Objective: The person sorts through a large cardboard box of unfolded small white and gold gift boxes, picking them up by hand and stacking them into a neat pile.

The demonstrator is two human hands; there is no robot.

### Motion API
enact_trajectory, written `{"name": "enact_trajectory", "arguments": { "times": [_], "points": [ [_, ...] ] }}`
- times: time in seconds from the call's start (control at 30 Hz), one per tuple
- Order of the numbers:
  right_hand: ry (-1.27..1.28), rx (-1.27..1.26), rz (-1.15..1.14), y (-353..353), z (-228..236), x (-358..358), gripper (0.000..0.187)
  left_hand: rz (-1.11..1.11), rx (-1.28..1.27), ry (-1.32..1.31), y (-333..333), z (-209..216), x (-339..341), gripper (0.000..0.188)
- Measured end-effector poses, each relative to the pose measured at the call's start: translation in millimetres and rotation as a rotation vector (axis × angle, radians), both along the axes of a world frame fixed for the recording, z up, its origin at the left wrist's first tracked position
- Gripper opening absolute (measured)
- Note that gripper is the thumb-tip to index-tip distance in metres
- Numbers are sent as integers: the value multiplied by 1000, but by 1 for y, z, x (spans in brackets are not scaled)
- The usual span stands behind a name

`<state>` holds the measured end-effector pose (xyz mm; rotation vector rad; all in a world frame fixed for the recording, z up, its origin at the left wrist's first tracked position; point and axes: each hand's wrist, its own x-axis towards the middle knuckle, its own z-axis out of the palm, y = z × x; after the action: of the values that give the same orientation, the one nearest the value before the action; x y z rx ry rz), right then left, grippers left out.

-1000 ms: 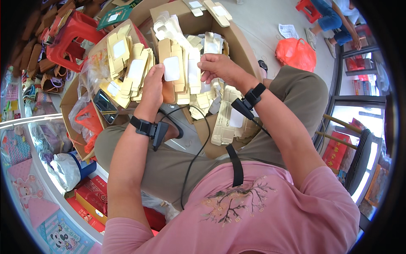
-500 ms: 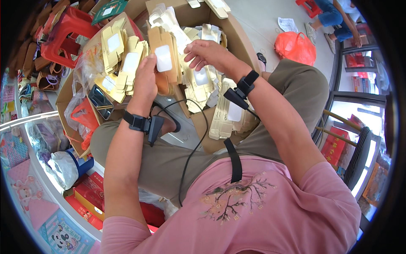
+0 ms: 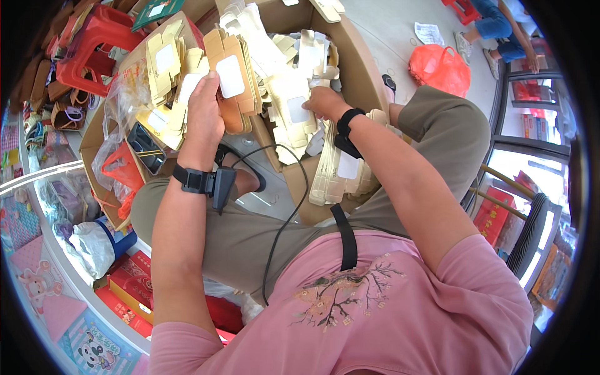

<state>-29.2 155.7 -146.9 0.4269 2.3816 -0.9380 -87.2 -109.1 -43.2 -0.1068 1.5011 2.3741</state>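
My left hand [image 3: 204,112] is closed on a stack of flattened gold-orange box blanks [image 3: 230,76], each with a white window. Over the cardboard carton [image 3: 357,59], my right hand [image 3: 327,103] has its fingers drawn together at a pale gold box blank [image 3: 292,107]; whether it grips the blank's edge is partly hidden. More pale gold blanks lie loosely piled in the carton. Another bundle of cream blanks [image 3: 337,167] rests below my right wrist, between my legs. To the left of my left hand lie further stacks of yellow-gold blanks [image 3: 164,59].
A dark glossy phone-like object [image 3: 147,147] lies by a clear plastic bag at left. Beyond are a red plastic stool [image 3: 94,50] and a red bag [image 3: 439,70] on the floor. Another person's legs [image 3: 494,25] show at the upper right. A cable [image 3: 299,203] hangs between my arms.
My right hand has moved right and down from beside the held stack to the blanks in the carton, its fingers closing. My left hand and its stack shifted slightly left.
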Motion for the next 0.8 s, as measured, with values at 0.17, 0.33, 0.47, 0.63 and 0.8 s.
{"name": "enact_trajectory", "arguments": {
  "times": [0.17,0.33,0.47,0.63,0.8],
  "points": [
    [4,-16,-6,-2,-2,0,29,-21,-20,-20,3,2,3,31],
    [46,-40,-15,1,3,4,26,-36,-22,-32,8,0,3,31],
    [-25,-371,-160,4,20,10,18,-55,-28,-19,8,-5,3,29],
    [-23,-708,-220,8,48,17,15,-74,-73,-42,9,-8,8,26],
    [52,-896,-281,-3,89,17,17,-112,-80,-68,10,-7,17,23]
  ]
}}
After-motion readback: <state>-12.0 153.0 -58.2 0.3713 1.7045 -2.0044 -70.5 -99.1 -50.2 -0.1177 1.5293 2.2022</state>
